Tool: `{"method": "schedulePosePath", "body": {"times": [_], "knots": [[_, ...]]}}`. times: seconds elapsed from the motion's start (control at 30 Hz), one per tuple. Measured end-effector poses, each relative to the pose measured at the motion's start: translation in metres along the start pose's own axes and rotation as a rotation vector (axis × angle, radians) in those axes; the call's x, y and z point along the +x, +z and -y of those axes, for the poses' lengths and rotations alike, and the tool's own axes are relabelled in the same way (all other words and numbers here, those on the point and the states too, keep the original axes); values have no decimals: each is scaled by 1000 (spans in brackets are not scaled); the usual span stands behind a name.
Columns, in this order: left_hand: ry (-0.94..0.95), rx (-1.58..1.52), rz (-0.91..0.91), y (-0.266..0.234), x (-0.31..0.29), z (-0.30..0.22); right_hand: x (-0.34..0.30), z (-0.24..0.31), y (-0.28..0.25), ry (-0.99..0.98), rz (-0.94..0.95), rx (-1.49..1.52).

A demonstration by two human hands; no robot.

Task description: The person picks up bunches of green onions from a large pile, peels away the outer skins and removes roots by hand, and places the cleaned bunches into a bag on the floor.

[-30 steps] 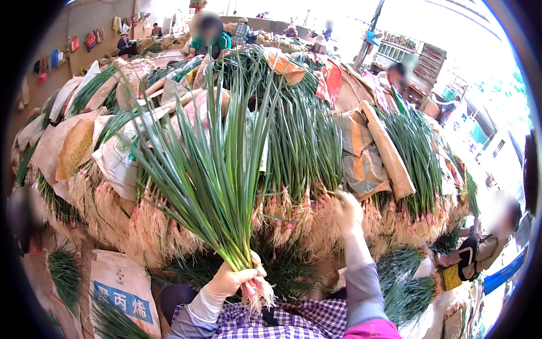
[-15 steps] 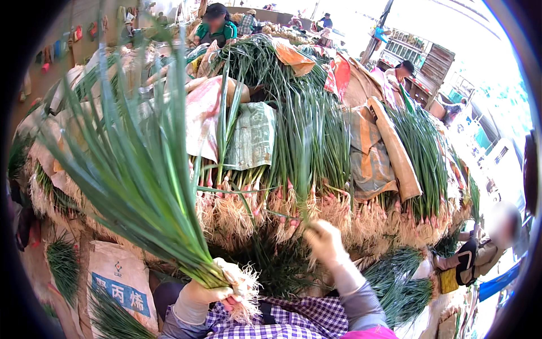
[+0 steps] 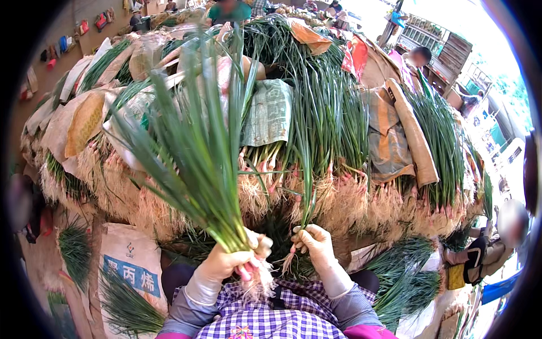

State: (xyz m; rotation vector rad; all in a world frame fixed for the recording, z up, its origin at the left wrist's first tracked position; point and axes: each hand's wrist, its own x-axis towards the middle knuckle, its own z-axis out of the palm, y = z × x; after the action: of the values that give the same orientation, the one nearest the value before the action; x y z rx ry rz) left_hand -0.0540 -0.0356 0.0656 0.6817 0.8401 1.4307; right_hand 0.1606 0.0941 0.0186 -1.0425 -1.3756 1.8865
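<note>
One left hand (image 3: 231,261): closed around a thick green bunch (image 3: 217,198), just above its roots.
Right hand (image 3: 314,242): nearly closed, thumb and fingertips pinching a slim stalk (image 3: 306,206).
Bunch: above the checked apron (image 3: 271,326), leaves fanned up before the heap (image 3: 339,118).
Heap: green-leaved, roots along its near edge, partly under sacks (image 3: 268,113).

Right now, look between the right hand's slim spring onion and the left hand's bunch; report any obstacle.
No separate object visibly stands between the slim spring onion in the right hand and the bunch; only the left hand, fingers wrapped around the bunch's stems, borders that gap.
</note>
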Motion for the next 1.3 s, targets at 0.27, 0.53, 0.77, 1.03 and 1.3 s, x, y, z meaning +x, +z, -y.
{"method": "schedulePosePath", "body": {"times": [0.27, 0.53, 0.77, 1.03, 1.3], "knots": [[-249, -23, 27, 4, 13, 41, -6, 12, 46, -123, 11, 57], [-96, -220, 42, 0, 16, 56, 5, -9, 58, -343, -283, -330], [-106, -93, 27, -12, 7, 59, 8, 8, 16, 38, 79, -624], [-189, -12, -4, -4, 9, 60, 22, -2, 52, -443, -275, -923], [-166, -257, 38, 23, -1, 56, 34, -17, -22, -406, -663, -1120]]}}
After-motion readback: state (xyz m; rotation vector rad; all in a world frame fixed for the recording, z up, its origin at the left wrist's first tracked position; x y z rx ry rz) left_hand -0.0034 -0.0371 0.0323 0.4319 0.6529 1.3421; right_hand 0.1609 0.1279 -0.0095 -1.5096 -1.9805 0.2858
